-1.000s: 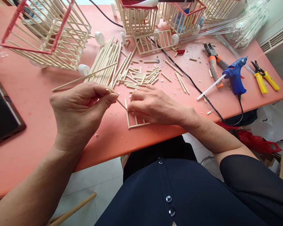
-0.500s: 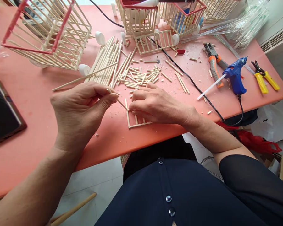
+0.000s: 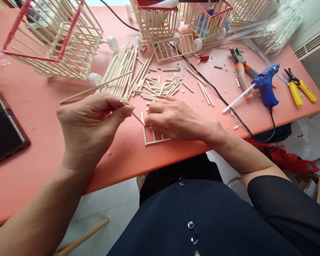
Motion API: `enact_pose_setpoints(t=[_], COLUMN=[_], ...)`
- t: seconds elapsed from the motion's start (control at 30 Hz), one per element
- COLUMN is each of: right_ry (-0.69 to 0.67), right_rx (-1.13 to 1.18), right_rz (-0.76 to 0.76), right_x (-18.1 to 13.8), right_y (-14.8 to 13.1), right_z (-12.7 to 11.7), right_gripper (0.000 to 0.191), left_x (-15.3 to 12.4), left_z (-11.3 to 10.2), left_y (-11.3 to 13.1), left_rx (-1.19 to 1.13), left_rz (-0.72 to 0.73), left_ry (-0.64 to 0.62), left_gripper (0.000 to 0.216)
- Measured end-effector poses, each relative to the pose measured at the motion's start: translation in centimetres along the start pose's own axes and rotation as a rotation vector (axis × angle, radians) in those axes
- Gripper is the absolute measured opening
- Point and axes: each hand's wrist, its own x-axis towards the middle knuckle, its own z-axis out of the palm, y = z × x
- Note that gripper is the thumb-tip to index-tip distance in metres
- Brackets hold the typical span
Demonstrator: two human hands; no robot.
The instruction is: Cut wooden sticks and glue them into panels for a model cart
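Observation:
Between thumb and fingers, my left hand (image 3: 93, 121) pinches a thin wooden stick (image 3: 137, 117) that slants down to the right. Its lower end meets the left side of a small ladder-like stick frame (image 3: 158, 142) lying flat near the table's front edge. Over that frame rests my right hand (image 3: 173, 117), its fingers curled and pressed down, covering the frame's upper right part. Whether the right fingertips grip the frame or only hold it down is hidden. Just beyond the hands lie a heap of short cut sticks (image 3: 162, 85) and a bundle of long sticks (image 3: 120, 71).
Stick baskets with red rims (image 3: 64, 39) stand along the back of the pink table (image 3: 69, 177). To the right lie a blue glue gun (image 3: 266, 85), orange-handled pliers (image 3: 241, 71) and yellow-handled cutters (image 3: 296, 93). A black cable (image 3: 210, 80) crosses the table. A dark phone-like device (image 3: 5, 128) lies left.

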Motion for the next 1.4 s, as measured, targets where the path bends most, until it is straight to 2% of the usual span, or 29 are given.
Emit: enact_pose_setpoints(t=[0.17, 0.4, 0.6, 0.97, 1.4], right_ry=[0.04, -0.016, 0.019, -0.027, 0.029], right_rx=[-0.016, -0.025, -0.029, 0.003, -0.095], right_rz=[-0.022, 0.001, -0.042, 0.041, -0.032], right_x=[-0.14, -0.02, -0.17, 0.28, -0.07], right_y=[0.0, -0.04, 0.2, -0.24, 0.0], right_z=[0.09, -0.01, 0.09, 0.11, 0.4], right_gripper=[0.036, 0.034, 0.033, 0.036, 0.035], left_x=[0.02, 0.06, 0.07, 0.02, 0.07], left_z=[0.06, 0.04, 0.14, -0.15, -0.16], left_y=[-0.02, 0.07, -0.05, 0.1, 0.25], left_rx=[0.008, 0.03, 0.015, 0.06, 0.059], left_rz=[-0.017, -0.025, -0.054, -0.062, -0.056], left_ry=[0.004, 0.015, 0.016, -0.008, -0.026], left_gripper=[0.004, 0.006, 0.005, 0.004, 0.009])
